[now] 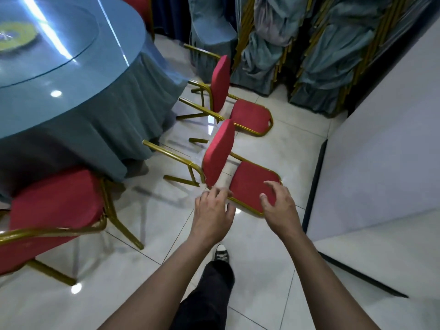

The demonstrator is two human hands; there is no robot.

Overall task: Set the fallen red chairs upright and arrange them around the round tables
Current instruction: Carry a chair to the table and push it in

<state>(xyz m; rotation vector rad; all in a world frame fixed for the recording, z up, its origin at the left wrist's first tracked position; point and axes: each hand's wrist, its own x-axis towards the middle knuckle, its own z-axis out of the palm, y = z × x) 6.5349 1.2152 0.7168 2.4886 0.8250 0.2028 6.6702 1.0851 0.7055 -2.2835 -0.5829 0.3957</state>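
hands out over the nearer fallen chair (pixel 238 170), both spread wide and gripping nothing. left hand (pixel 212 210) hovering palm down, fingers loosely fanned, fingertips just by the gold frame rail where seat meets backrest; can't tell if actually touching. right hand (pixel 278 206) arched over the red backrest pad, fingers splayed, thumb down near the gold lower edge, looking right at the pad or barely above it.

nearer chair lying on its back on the white tiled floor (pixel 147 277), backrest flat on the tiles, seat standing up on edge, gold legs pointing left toward the table. second fallen chair (pixel 228 101) lying the same way just behind it, further from the camera, legs also toward the table.

third red chair (pixel 54 210) standing upright at lower left, seat tucked up against the teal tablecloth (pixel 95 120). round table (pixel 71 67) filling the upper left, glass top with a glass turntable and a green-yellow piece in the middle. bit of another red chair (pixel 138 3) peeking from behind the table at the top.

stacks of gold-framed chairs in teal covers (pixel 273 44) lined up along the back. pale wall panel (pixel 381 151) on the right. dark trouser leg and black-and-white sneaker (pixel 221 254) stepping forward between the arms.
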